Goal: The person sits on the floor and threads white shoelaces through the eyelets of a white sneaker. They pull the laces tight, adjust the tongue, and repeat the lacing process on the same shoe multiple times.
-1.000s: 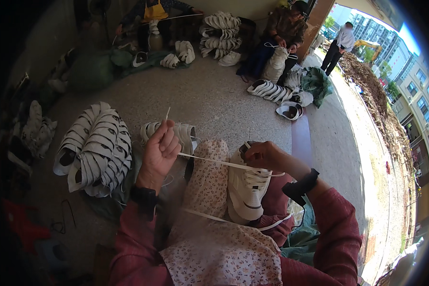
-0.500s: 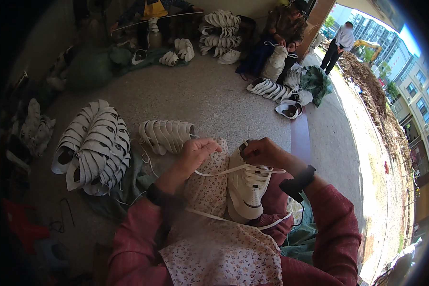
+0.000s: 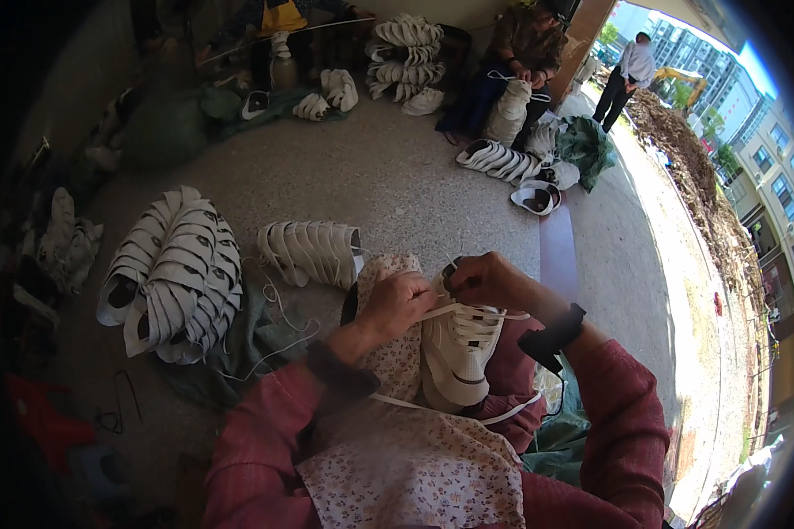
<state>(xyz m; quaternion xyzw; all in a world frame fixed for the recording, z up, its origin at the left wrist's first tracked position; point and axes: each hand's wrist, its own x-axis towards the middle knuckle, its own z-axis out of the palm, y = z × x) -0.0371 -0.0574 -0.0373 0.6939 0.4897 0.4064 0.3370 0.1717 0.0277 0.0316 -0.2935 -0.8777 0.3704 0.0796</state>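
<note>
A white lace-up shoe (image 3: pixel 455 361) rests on my lap, toe toward me, its upper part laced. The white shoelace (image 3: pixel 443 310) crosses its top and runs into the closed fingers of my left hand (image 3: pixel 400 302), just left of the shoe. At the shoe's opening, my right hand (image 3: pixel 487 280) is pinched; a thin lace end shows by its fingertips, though the grip itself is partly hidden. More lace loops below the toe, over a floral apron (image 3: pixel 415 467). Black bands circle both my wrists.
Nested white shoe uppers lie in a big stack (image 3: pixel 172 273) at left and a short row (image 3: pixel 309 251) beyond my left hand. Green sheeting (image 3: pixel 229 353) spreads beside me. Farther off, a seated person (image 3: pixel 525 53) handles uppers; another person (image 3: pixel 631 75) stands outside.
My left hand has moved right and slightly down, toward the shoe, and the lace span between my hands is shorter. My right hand stays nearly where it was.
</note>
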